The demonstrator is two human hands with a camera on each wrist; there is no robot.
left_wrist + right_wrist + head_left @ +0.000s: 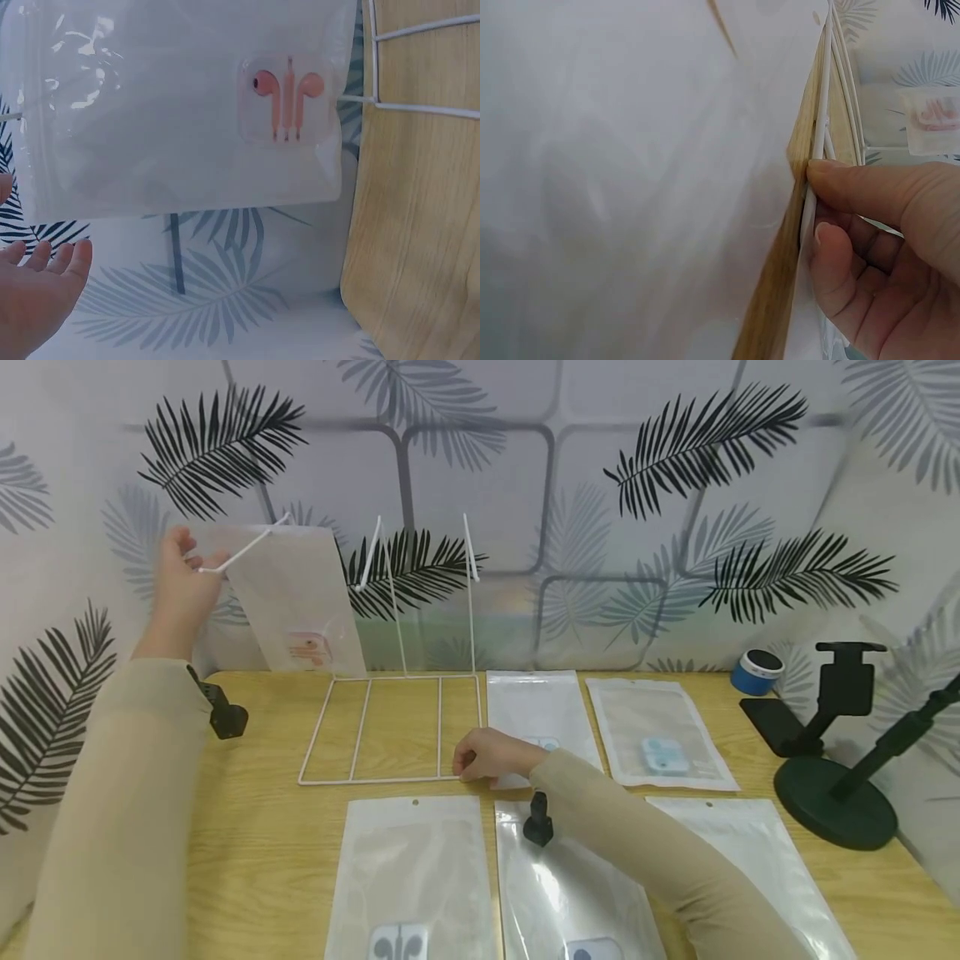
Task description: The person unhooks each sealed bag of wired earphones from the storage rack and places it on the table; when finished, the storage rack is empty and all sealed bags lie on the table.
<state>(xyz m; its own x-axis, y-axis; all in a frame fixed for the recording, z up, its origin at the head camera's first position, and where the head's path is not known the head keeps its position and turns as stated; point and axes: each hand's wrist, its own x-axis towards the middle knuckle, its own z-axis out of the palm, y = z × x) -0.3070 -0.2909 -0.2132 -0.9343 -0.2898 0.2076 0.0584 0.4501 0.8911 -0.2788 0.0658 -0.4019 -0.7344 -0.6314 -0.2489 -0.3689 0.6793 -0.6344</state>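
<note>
A white wire display rack stands on the wooden table, its base flat and its hooks pointing forward. From its left hook hangs a clear pouch with pink earphones in a small case. Beside that hook's tip is my left hand, its fingers loosely bent and apart from the pouch in the left wrist view. My right hand pinches the front right corner of the rack's base between thumb and fingers, seen closely in the right wrist view. Two other hooks hold nothing.
Right of the rack lie two pouches, one with a light blue case. Closer in are larger pouches, one holding grey earphones. At the far right stand a blue-white jar, a black phone stand and a round dark base.
</note>
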